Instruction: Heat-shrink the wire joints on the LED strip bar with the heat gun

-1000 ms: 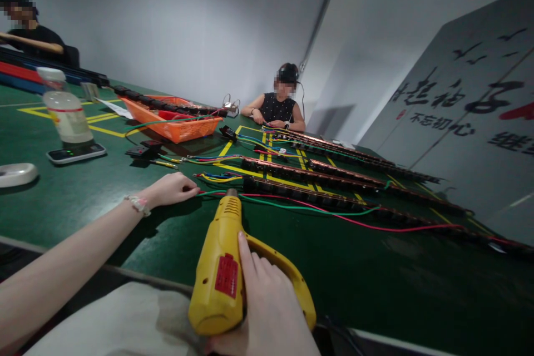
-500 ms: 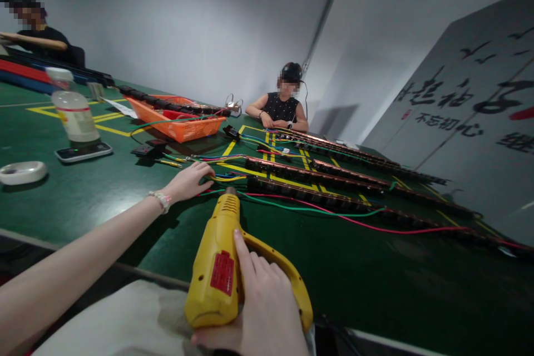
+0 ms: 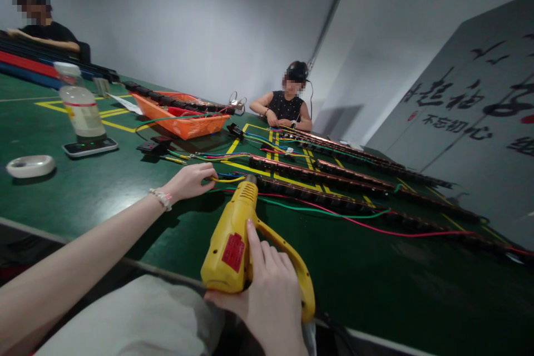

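1. My right hand has its grip clamped on the yellow heat gun, nozzle low over the counter, just beside the wires.
2. My left hand has its grip closed on those wires — fingers near the nozzle, so I judge a burn possible.
3. Lingering heat could scorch the insulation.
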`<state>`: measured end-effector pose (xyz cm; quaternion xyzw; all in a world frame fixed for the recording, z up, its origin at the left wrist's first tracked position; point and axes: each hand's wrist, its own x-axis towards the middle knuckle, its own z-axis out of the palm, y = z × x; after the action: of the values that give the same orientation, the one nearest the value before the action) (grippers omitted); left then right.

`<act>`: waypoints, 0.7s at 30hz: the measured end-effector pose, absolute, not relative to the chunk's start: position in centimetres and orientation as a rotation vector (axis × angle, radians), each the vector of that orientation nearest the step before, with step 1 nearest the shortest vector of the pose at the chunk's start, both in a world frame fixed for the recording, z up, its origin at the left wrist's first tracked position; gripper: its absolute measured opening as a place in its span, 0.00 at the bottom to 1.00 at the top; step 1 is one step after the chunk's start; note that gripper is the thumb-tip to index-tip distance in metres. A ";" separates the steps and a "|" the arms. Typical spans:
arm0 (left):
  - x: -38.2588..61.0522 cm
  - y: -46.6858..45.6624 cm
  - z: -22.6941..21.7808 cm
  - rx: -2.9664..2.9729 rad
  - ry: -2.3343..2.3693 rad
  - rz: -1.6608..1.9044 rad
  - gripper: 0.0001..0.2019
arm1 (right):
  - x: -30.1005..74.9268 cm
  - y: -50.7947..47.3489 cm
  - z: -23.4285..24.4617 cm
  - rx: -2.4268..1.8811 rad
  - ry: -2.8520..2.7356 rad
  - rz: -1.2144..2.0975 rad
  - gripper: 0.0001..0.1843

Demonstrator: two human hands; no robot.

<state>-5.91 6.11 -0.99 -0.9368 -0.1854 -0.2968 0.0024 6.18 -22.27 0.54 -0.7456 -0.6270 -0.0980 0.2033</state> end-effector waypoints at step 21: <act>-5.8 7.2 -1.0 -3.356 -1.065 -0.834 0.20 | 5.7 -21.7 0.3 -2.095 -1.837 -0.341 0.66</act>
<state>-5.84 7.20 -1.03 -0.9013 -0.2859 -0.2239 -0.2362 5.68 -21.72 0.34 -0.7359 -0.6453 -0.1199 0.1666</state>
